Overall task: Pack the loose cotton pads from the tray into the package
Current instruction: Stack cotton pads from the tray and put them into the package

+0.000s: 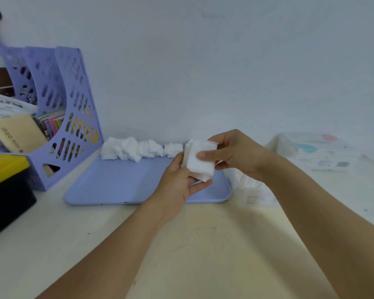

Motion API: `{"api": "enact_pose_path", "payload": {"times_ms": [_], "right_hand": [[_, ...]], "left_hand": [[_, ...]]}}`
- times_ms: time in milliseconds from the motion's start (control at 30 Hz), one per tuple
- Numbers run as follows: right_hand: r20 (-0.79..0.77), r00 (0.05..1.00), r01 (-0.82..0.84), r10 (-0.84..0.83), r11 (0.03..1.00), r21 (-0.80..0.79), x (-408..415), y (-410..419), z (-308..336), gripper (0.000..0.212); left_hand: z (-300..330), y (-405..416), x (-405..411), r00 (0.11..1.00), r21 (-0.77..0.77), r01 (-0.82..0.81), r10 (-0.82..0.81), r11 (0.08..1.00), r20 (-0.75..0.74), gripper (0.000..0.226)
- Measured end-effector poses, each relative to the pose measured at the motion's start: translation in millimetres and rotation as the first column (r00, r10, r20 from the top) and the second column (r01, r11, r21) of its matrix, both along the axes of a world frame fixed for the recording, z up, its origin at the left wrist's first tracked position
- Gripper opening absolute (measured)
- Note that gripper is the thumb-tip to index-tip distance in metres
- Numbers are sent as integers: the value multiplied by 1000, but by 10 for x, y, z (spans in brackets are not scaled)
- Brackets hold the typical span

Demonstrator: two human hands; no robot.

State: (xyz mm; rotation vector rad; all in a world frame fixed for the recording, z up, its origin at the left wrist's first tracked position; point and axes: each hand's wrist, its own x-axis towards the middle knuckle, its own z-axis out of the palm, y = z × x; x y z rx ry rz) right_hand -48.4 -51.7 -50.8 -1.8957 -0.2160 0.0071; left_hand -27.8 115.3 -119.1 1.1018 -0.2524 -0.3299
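Your left hand (177,182) and right hand (231,154) meet above the right part of the flat lilac plastic tray (121,182), and together they hold a small stack of white square cotton pads (200,161). Your left grip cups the stack from below and from the left, fingers curled under it, one fingertip showing beneath its lower edge. Your right grip pinches the stack from the right, thumb pressed flat on the top pad and the other fingers behind it.

More loose white cotton pads (138,148) lie in a ragged row along the tray's far edge, against the wall. The tray sits near the far edge of the pale cream counter (181,244). Just beside the tray's right edge, partly hidden by your right wrist, lies a clear plastic package (253,193) with small print. Towards the counter's far right corner lies a white printed box (320,152). At the left edge stand a perforated lilac file rack (73,117) and a yellow-and-black box (7,186).
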Motion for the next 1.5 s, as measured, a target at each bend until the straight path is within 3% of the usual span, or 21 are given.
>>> {"api": "enact_pose_path", "payload": {"times_ms": [333, 600, 667, 733, 833, 967, 1200, 1367, 1500], "right_hand": [[255, 964, 128, -78, 974, -187, 66, 56, -97, 15], [276, 956, 171, -102, 956, -239, 79, 100, -145, 40], [261, 963, 125, -61, 964, -235, 48, 119, -127, 41], [199, 979, 73, -48, 990, -118, 33, 123, -91, 37], [41, 979, 195, -198, 979, 62, 37, 113, -35, 27], [-169, 978, 130, -123, 991, 27, 25, 122, -92, 33], [-162, 983, 117, -83, 969, 217, 54, 54, -150, 22], [-89, 973, 225, -213, 962, 154, 104, 66, -171, 15], [-51, 948, 316, -313, 945, 82, 154, 46, -164, 16]], "left_hand": [[20, 1, -21, 999, 32, 9, -8, 999, -43, 31], [73, 28, -24, 994, -2, 42, -42, 999, -105, 39], [53, 30, -15, 998, 10, 27, -27, 1000, -63, 37], [31, 43, 9, 998, -40, -12, 9, 999, -67, 36], [52, 75, 56, 983, -204, -47, 9, 978, -181, 37], [108, 84, 44, 967, -304, -13, -66, 953, -247, 38], [122, 103, 46, 954, -303, 40, -127, 952, -273, 40], [100, 113, 37, 940, -334, 13, -125, 942, -317, 39], [79, 118, 86, 943, -304, -95, -12, 948, -332, 36]]}}
